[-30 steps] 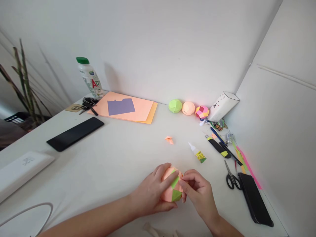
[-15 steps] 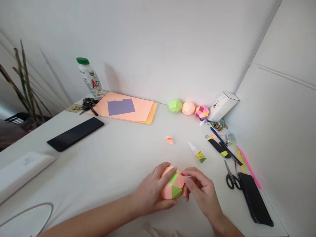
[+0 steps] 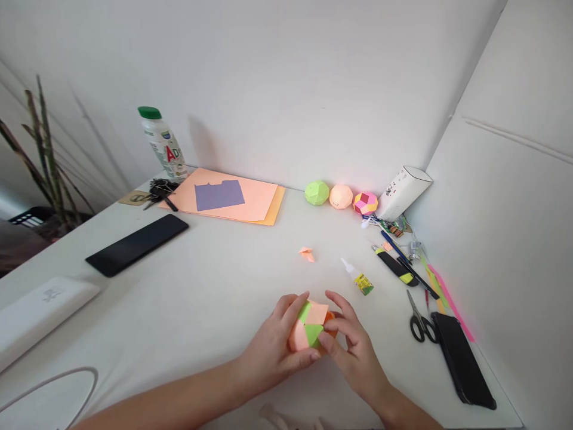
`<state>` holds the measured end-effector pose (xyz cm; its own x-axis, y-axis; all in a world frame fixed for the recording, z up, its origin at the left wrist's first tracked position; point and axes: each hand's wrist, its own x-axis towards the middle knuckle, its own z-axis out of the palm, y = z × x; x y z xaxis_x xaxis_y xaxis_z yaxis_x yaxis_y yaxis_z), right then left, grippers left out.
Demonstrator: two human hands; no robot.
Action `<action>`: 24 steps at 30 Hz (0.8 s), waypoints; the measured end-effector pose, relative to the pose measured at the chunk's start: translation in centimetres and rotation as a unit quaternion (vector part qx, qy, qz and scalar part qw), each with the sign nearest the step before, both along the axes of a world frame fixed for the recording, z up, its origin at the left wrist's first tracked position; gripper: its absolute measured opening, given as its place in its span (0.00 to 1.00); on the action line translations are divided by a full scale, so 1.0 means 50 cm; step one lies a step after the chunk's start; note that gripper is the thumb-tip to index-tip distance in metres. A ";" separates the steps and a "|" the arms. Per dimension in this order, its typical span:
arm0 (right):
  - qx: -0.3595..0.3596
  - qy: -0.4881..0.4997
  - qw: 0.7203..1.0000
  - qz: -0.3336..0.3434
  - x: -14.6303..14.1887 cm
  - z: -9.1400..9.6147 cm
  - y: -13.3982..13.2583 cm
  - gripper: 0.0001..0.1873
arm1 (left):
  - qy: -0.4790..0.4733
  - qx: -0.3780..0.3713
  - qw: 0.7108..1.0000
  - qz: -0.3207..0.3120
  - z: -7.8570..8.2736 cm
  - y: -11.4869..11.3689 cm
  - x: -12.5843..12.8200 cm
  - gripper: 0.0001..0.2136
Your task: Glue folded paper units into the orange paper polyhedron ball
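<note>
A faceted paper ball (image 3: 308, 328) in peach and green, with an orange part on its right side, is held above the table's near edge. My left hand (image 3: 275, 340) wraps around its left side, thumb below and fingers on top. At the ball's right side, my right hand (image 3: 351, 346) pinches with thumb and fingers near the orange part; the fingertips partly hide what they grip. Beyond the hands lie a small folded peach paper piece (image 3: 307, 254) and a glue bottle (image 3: 360, 279) with a white nozzle.
Three finished-looking paper balls (image 3: 341, 196) line the wall beside a white box (image 3: 403, 192). Scissors (image 3: 419, 322), a utility knife (image 3: 396, 267) and a black phone (image 3: 463, 361) lie right. Peach paper sheets (image 3: 259, 197), a black slab (image 3: 138, 243) and a bottle (image 3: 163, 143) are left.
The ball has turned and shifted slightly left in my left hand. My right hand has moved a little left, and its fingers now reach over the ball's right edge.
</note>
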<state>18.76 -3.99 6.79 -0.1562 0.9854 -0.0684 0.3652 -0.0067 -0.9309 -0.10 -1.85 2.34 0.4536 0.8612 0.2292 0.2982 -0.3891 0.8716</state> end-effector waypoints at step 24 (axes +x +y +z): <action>-0.029 0.071 0.997 -0.020 -0.011 -0.002 0.003 0.14 | 0.064 0.217 0.971 -0.071 0.005 0.015 -0.003 0.32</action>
<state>18.20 -3.86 6.66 -0.1297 0.9859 -0.1056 0.2272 -0.0741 -0.9710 -0.23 -1.08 2.57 0.6099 0.6226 0.4904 0.3101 -0.7569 0.5753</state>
